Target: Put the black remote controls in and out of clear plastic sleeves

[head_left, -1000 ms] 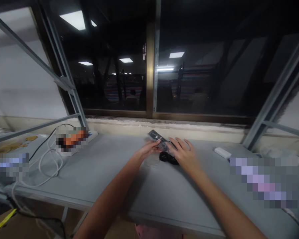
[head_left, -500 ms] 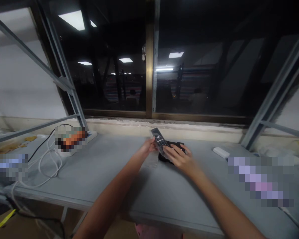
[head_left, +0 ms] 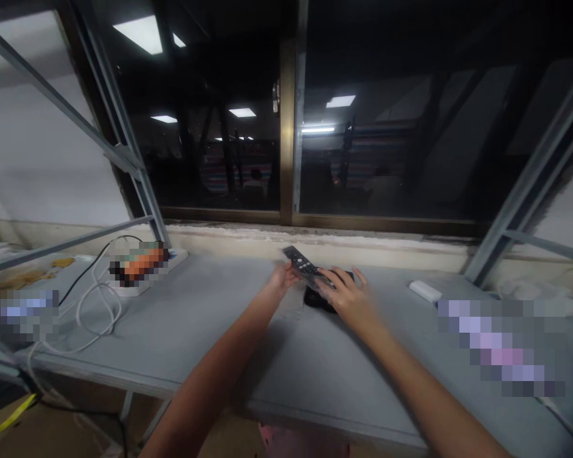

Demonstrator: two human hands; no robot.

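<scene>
Grey table point(head_left: 195, 318), left hand point(head_left: 284, 278) gripping black remote point(head_left: 300, 261)

Bare hands point(head_left: 347, 296) and bare forearms point(head_left: 226, 356)

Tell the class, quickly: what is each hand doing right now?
Left hand: closed on the remote control.
Right hand: fingers on the remote's lower end; whether they grip it cannot be told.

Right hand point(head_left: 349, 298) partly hides the black object point(head_left: 317, 300); its outline seems blurred
</scene>
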